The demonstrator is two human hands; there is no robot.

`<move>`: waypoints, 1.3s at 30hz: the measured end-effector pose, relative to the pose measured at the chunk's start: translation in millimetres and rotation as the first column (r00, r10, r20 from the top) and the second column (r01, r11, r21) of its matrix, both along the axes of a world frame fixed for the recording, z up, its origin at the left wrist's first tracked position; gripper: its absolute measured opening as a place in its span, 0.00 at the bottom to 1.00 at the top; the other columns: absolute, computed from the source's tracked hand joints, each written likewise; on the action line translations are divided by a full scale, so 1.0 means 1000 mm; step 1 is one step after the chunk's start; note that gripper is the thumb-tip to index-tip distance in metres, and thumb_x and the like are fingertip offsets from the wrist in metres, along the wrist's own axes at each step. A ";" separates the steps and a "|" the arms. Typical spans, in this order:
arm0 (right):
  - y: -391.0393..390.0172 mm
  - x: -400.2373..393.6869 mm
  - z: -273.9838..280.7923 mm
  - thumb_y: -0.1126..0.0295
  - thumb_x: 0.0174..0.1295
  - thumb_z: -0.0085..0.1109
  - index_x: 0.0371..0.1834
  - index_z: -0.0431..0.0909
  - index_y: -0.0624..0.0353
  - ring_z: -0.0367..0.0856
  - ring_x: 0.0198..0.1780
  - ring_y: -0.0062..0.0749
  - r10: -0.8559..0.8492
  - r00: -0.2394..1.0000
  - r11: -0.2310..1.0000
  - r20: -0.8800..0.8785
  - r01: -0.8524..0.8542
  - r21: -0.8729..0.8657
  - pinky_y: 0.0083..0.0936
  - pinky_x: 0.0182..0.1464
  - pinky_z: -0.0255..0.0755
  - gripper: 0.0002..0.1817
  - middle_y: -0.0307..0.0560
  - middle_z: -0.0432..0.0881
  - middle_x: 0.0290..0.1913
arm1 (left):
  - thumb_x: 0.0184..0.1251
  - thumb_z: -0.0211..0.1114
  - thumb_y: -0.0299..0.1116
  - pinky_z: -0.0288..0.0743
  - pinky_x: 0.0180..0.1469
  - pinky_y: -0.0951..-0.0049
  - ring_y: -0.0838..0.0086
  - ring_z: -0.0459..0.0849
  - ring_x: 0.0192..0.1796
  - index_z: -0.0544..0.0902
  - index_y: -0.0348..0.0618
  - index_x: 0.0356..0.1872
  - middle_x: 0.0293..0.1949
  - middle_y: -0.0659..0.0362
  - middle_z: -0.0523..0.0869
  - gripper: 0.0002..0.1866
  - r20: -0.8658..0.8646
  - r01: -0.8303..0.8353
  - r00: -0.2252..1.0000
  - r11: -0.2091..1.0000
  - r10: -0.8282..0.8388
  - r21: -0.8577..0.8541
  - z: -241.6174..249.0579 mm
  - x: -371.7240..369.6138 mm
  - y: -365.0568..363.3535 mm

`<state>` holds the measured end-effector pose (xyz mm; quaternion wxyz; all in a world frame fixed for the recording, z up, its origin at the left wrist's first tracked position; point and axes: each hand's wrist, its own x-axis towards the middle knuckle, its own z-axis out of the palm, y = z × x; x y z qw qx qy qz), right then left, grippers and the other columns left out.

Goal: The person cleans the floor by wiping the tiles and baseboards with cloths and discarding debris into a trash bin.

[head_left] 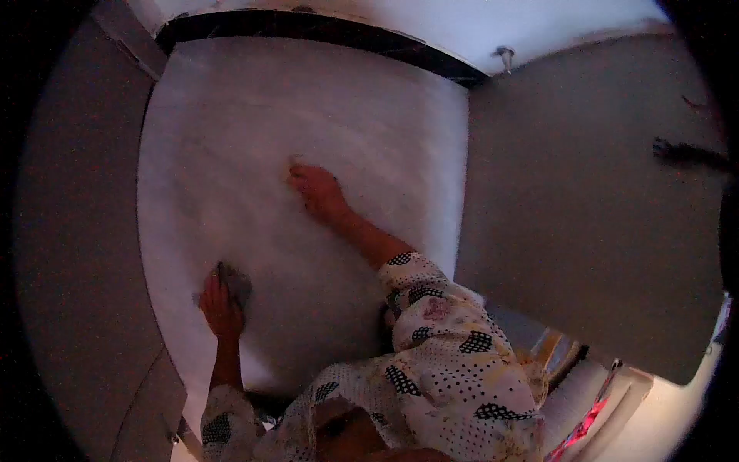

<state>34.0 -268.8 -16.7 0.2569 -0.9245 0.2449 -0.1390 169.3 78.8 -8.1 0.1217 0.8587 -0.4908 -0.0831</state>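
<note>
My left hand [221,308] rests low on the pale, smooth surface [369,115], its fingers over a crumpled grey cloth [241,289]. Parts of the cloth stick out on both sides of the fingers. Farther out, near the middle of the same surface, my right hand [322,192] is closed with its fingertips down. A small yellowish thing [294,167] shows at those fingertips, too dim and blurred to name. Faint greyish smears run over the surface around both hands.
A dark strip [331,35] borders the far edge, below a white wall. Grey-brown panels stand at the left [77,215] and right [593,200]. A small metal fitting [505,58] is at the far right corner. A pink-red item [581,431] lies at lower right.
</note>
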 end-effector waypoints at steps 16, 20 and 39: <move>-0.101 -0.287 -0.083 0.72 0.60 0.47 0.57 0.71 0.60 0.68 0.62 0.44 -0.832 0.521 0.457 0.191 0.838 -0.299 0.31 0.64 0.60 0.20 0.53 0.74 0.57 | 0.54 0.56 0.25 0.49 0.70 0.56 0.57 0.60 0.69 0.68 0.40 0.61 0.67 0.52 0.65 0.29 -0.157 -0.061 0.987 0.989 0.039 -0.137 -0.042 -0.008 -0.117; -0.075 -0.190 -0.076 0.78 0.56 0.49 0.63 0.66 0.59 0.66 0.63 0.46 -0.845 0.523 0.482 -0.116 0.648 -0.590 0.33 0.66 0.58 0.27 0.54 0.69 0.63 | 0.55 0.54 0.25 0.47 0.70 0.57 0.59 0.59 0.70 0.68 0.40 0.61 0.67 0.52 0.65 0.28 -0.213 -0.094 0.975 0.980 0.056 -0.173 -0.040 -0.020 -0.116; -0.136 -0.063 0.051 0.68 0.65 0.44 0.62 0.66 0.65 0.68 0.63 0.50 -0.673 0.738 0.737 -0.051 0.663 -0.135 0.36 0.65 0.59 0.23 0.56 0.69 0.63 | 0.54 0.58 0.29 0.50 0.69 0.59 0.64 0.59 0.70 0.66 0.47 0.63 0.67 0.56 0.64 0.31 -0.097 -0.097 0.991 0.992 0.089 -0.084 -0.027 -0.010 -0.126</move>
